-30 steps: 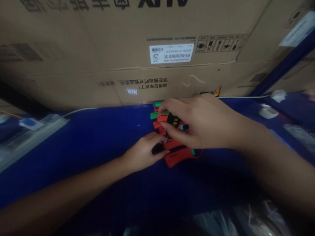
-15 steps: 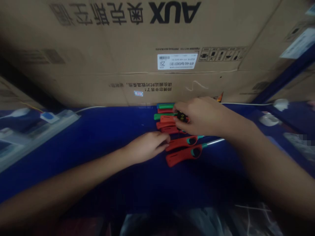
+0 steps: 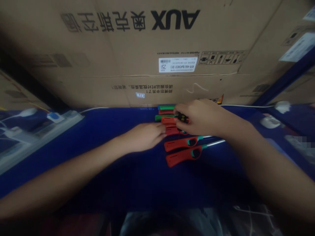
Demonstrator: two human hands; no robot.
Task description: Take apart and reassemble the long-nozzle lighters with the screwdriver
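Note:
A row of long-nosed lighters lies on the blue table, several with red handles and two with green handles at the far end. My right hand is closed over the middle of the row, pinching a small black piece with yellow marks against a red handle. My left hand lies at the left ends of the handles, fingers curled and touching them. The metal nose of the nearest lighters sticks out to the right under my right wrist.
A big cardboard box stands right behind the row. A white power strip with cables lies at the left. White plugs or small devices sit at the right. Clear plastic bags lie at the near edge.
My right hand has moved back along the row with the black piece, uncovering the two nearest red lighters. My left hand has slid a little further from me along the handle ends.

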